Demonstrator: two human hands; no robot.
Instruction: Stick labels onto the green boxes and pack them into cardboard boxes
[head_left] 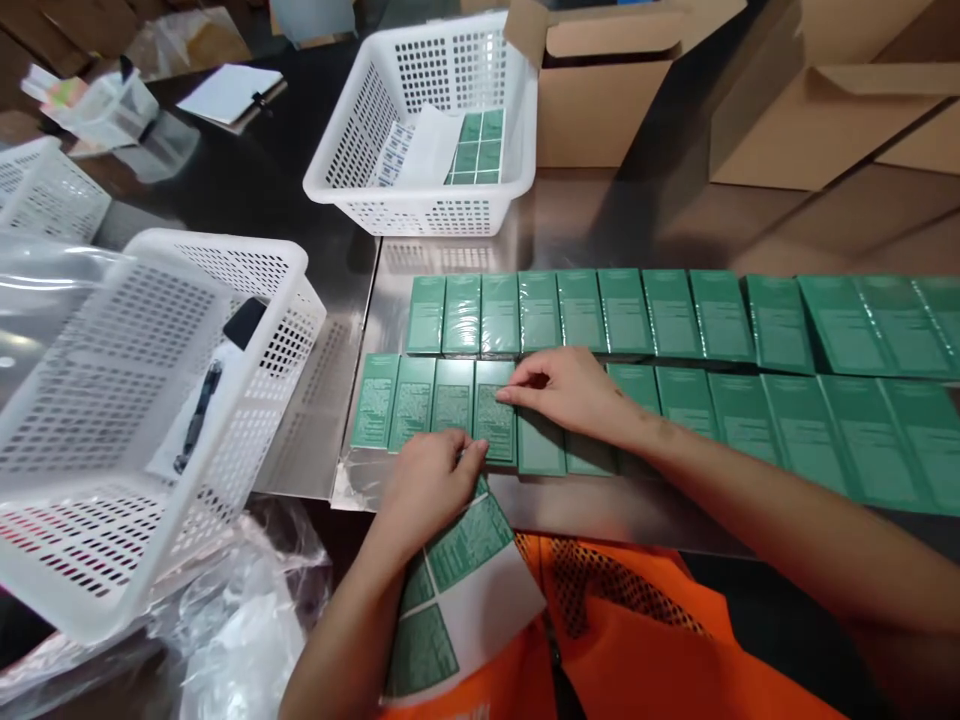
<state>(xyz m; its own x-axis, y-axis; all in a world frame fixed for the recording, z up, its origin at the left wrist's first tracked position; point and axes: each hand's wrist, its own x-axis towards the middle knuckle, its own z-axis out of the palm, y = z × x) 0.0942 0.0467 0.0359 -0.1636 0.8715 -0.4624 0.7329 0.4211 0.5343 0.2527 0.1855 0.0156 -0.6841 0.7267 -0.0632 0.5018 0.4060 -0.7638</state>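
Note:
My left hand [427, 487] is closed on a sheet of green labels [469, 545], which hangs below it with part of its white backing bare. Its thumb and fingertips reach the lower edge of the fourth green box in the near row. On that box lies a green label [495, 412] with dense dark print. My right hand [574, 392] pinches at the label's upper right edge, thumb and forefinger together. Three boxes to the left, such as the end box [375, 400], carry similar printed labels. Boxes to the right, such as one [541, 443] under my right hand, show a plainer face.
A far row of green boxes [501, 315] runs behind the near one along the metal table [585, 505]. A white basket [420, 212] holds more label sheets. Another white basket [281, 260] at left holds a black pen [199, 415]. Open cardboard boxes [592, 115] stand behind.

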